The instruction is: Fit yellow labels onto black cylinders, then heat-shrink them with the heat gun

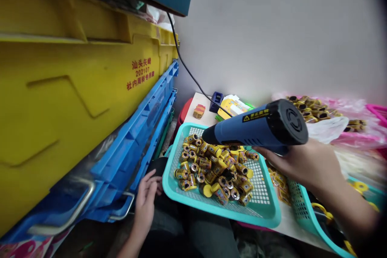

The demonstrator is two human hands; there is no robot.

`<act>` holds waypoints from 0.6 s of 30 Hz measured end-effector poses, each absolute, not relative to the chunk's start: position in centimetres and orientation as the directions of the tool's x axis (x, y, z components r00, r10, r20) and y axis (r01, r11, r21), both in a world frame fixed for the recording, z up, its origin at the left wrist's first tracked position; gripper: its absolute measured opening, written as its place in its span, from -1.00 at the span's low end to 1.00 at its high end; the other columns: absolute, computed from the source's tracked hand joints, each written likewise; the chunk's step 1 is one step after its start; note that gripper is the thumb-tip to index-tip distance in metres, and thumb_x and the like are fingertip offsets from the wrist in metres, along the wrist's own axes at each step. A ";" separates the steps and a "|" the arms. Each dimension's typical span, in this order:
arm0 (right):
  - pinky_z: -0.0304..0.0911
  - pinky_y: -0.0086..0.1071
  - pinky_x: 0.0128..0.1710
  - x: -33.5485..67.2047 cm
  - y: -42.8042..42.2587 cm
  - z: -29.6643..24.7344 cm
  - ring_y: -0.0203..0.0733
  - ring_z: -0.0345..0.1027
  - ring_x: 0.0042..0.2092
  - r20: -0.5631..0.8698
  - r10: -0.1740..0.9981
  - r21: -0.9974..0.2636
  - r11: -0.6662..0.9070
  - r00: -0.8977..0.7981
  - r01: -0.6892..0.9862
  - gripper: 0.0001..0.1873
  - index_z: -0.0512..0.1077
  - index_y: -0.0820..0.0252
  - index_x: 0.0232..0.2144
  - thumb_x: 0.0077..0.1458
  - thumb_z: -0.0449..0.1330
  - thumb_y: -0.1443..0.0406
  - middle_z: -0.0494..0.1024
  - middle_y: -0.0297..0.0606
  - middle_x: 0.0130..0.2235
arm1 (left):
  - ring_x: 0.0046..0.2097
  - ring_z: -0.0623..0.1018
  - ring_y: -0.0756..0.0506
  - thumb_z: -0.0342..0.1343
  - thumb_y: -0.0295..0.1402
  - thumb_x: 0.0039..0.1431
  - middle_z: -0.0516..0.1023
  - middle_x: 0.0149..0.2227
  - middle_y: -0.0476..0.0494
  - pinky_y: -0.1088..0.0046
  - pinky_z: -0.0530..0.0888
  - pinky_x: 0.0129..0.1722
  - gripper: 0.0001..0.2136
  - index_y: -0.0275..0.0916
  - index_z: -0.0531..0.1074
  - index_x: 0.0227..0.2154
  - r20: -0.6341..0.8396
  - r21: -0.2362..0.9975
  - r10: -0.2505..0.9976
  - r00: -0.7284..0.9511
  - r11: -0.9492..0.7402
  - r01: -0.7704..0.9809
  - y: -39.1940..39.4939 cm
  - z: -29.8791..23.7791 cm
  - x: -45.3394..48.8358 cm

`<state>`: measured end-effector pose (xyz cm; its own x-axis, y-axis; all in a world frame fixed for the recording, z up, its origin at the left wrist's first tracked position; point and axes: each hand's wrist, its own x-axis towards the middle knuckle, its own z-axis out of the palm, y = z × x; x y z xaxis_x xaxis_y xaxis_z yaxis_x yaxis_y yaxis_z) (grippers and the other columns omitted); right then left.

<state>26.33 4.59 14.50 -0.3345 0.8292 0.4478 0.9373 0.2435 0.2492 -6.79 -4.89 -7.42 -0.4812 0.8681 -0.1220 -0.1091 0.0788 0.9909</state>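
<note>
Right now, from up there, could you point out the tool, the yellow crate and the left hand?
Tool (243, 130): head view, on its blue barrel.
Yellow crate (71, 102): head view, on its side wall.
Left hand (146, 196): head view, mid-hand.

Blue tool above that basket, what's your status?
Right hand gripping blue tool. Left hand loose beside turquoise basket. Yellowish cylinders heaped inside. Black cord behind, not crossing the heap.
</note>
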 end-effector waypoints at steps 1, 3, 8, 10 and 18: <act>-0.05 -0.29 -0.57 26.4 4.4 14.4 0.03 0.36 -0.50 0.451 0.831 0.253 0.231 -0.326 0.940 -0.33 0.40 0.11 -0.55 0.10 -0.16 -0.25 0.48 -0.07 -0.52 | -0.39 0.50 -0.05 0.15 0.03 0.04 0.56 -0.31 -0.11 0.44 0.47 -0.42 -0.48 -0.21 0.39 -0.03 -0.167 0.983 0.840 -0.515 0.104 -0.150 -5.2 -8.3 -6.7; -0.05 -0.27 -0.59 26.6 3.9 14.2 0.07 0.36 -0.52 0.440 0.846 0.253 0.206 -0.302 0.945 -0.30 0.38 0.12 -0.58 0.08 -0.18 -0.27 0.47 -0.03 -0.54 | -0.48 0.44 -0.01 0.16 0.03 0.03 0.50 -0.41 -0.03 0.50 0.39 -0.55 -0.50 -0.23 0.38 -0.08 -0.244 0.966 0.803 -0.544 0.150 -0.212 -5.8 -10.2 -6.4; 0.07 -0.20 -0.60 27.0 2.4 14.3 0.08 0.34 -0.56 0.331 0.921 0.124 0.176 -0.208 0.977 -0.33 0.34 0.09 -0.64 0.05 -0.13 -0.28 0.42 -0.07 -0.61 | -0.63 0.31 0.04 0.11 0.06 0.00 0.37 -0.58 0.09 0.54 0.24 -0.66 -0.59 -0.21 0.38 -0.30 -0.287 0.957 0.829 -0.479 0.235 -0.167 -6.8 -13.8 -5.3; 0.09 -0.20 -0.62 26.9 1.8 14.3 0.01 0.29 -0.61 0.295 0.940 0.021 0.172 -0.171 0.985 -0.35 0.30 0.06 -0.67 -0.01 -0.08 -0.31 0.38 -0.14 -0.65 | -0.65 0.28 0.05 0.12 0.05 -0.04 0.33 -0.63 0.10 0.53 0.22 -0.67 -0.61 -0.21 0.39 -0.41 -0.307 0.952 0.853 -0.423 0.275 -0.136 -6.8 -14.5 -5.0; 0.28 -0.15 -0.52 27.1 -0.2 13.1 0.04 0.42 -0.49 0.258 0.932 -0.078 0.284 -0.255 0.956 -0.48 0.43 0.03 -0.58 -0.04 0.09 -0.23 0.50 -0.20 -0.56 | -0.52 0.41 -0.06 0.15 -0.14 -0.09 0.47 -0.58 0.00 0.42 0.38 -0.48 -0.76 -0.21 0.46 -0.44 -0.292 0.956 0.877 -0.382 0.282 -0.082 -6.2 -15.2 -5.1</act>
<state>27.10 -0.22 13.12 -0.2553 0.9317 0.2583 0.9557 0.2837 -0.0784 -5.06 -6.16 -15.18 -0.3818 0.8770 -0.2917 -0.0816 0.2824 0.9558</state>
